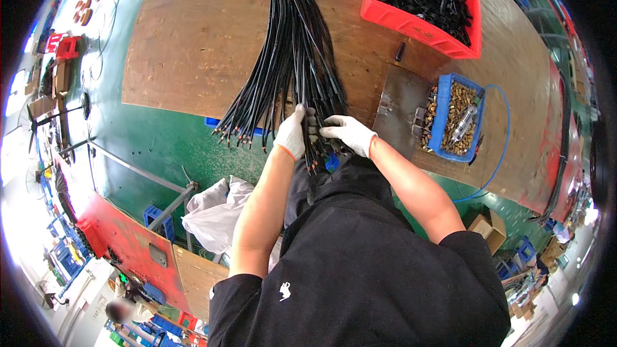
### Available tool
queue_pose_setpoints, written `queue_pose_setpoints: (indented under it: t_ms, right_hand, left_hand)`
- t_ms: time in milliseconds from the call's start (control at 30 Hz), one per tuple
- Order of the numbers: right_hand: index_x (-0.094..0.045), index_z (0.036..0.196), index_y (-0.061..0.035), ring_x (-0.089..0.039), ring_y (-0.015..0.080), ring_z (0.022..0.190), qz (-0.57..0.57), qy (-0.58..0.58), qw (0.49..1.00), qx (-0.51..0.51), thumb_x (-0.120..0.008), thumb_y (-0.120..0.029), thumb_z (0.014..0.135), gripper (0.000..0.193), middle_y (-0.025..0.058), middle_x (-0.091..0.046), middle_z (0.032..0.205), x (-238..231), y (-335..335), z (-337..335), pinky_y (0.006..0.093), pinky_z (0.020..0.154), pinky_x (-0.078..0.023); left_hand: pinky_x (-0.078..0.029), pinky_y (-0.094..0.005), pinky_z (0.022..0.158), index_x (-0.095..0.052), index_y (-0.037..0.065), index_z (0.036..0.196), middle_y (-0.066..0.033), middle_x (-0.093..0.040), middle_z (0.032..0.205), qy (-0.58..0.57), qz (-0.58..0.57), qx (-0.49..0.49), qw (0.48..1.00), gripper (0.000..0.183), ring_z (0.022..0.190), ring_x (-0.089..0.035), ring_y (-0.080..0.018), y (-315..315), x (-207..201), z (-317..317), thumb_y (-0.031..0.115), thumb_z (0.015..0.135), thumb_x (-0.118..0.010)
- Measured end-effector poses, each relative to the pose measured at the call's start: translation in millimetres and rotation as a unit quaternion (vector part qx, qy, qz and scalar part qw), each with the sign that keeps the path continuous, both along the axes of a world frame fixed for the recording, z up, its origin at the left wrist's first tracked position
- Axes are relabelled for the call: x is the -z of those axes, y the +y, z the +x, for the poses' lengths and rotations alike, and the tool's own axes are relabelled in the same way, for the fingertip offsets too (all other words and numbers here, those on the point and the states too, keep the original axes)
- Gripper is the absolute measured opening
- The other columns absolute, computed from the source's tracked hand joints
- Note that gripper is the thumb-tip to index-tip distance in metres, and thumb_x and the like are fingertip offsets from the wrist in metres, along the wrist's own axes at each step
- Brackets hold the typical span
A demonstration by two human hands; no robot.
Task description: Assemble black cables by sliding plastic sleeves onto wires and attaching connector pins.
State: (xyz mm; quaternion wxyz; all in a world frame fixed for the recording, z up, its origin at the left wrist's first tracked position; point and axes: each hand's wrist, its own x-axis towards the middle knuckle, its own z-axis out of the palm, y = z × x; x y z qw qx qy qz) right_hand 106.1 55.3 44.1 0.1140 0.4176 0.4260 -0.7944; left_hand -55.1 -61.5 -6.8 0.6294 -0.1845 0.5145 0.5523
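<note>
A long bundle of black cables (292, 45) fans out over the near edge of the wooden table, its cut ends showing copper tips. My left hand (292, 133), in a white glove, is closed around some of these cables, with its greyish fingertips showing at their right side. My right hand (350, 133), also gloved, reaches in from the right with bent fingers on the cables beside the left hand. What exactly lies between the right fingertips is partly hidden. Below both hands, several cable ends (312, 166) hang down over my lap.
On the wooden table (186, 38) stands a red crate (411, 26) of black parts. Nearer, a blue bin (439, 125) holds brass-coloured fittings and a silver tool (464, 123); a blue hose (506, 135) curves beside it. White sacks (215, 215) and a metal frame (170, 205) are at left.
</note>
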Motion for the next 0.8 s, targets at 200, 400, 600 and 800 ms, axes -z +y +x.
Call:
queue_pose_setpoints:
  t_ms: [200, 400, 600, 800]
  right_hand:
    - [-0.065, 0.134, 0.0058, -0.066, 0.0158, 0.108, 0.098, 0.033, 0.994, -0.033, -0.080, -0.022, 0.094, 0.051, 0.0087, -0.073, 0.122, 5.5, 3.3, 51.6, 0.0322, 0.098, -0.052]
    - [-0.071, 0.127, 0.0007, -0.066, 0.0150, 0.099, 0.159, -0.005, 0.978, -0.134, -0.082, -0.030, 0.089, 0.050, 0.0082, -0.074, 0.107, -23.7, 9.3, 96.2, 0.0327, 0.090, -0.053]
    - [-0.072, 0.125, 0.0003, -0.067, 0.0156, 0.098, 0.204, -0.014, 0.963, -0.174, -0.082, -0.032, 0.088, 0.050, 0.0102, -0.075, 0.106, -28.0, 6.9, 128.2, 0.0333, 0.090, -0.053]
    - [-0.071, 0.126, -0.0002, -0.070, 0.0212, 0.099, 0.177, -0.029, 0.968, -0.174, -0.081, -0.034, 0.088, 0.051, 0.0130, -0.076, 0.109, -40.9, 7.9, 134.1, 0.0364, 0.092, -0.054]
  left_hand:
    - [-0.062, -0.0358, 0.072, -0.064, 0.005, 0.118, -0.0039, -0.070, 0.098, 0.017, 0.067, 0.024, 0.997, 0.022, 0.081, -0.070, -0.0184, 8.2, -21.9, 6.7, 0.016, 0.101, -0.071]
    - [-0.059, -0.0316, 0.065, -0.073, 0.007, 0.101, -0.0032, -0.074, 0.088, 0.013, 0.038, 0.062, 0.997, 0.011, 0.079, -0.072, -0.0160, 13.9, -21.4, 4.9, 0.011, 0.093, -0.079]
    - [-0.058, -0.0296, 0.065, -0.072, 0.008, 0.097, -0.0030, -0.073, 0.087, 0.071, 0.056, 0.085, 0.992, 0.010, 0.067, -0.064, -0.0132, 27.9, -40.4, 17.7, 0.016, 0.096, -0.078]
    - [-0.059, -0.0315, 0.062, -0.069, 0.005, 0.099, -0.0065, -0.072, 0.087, 0.075, 0.042, 0.031, 0.996, 0.010, 0.066, -0.064, -0.0151, 34.2, -40.5, 29.4, 0.013, 0.098, -0.074]
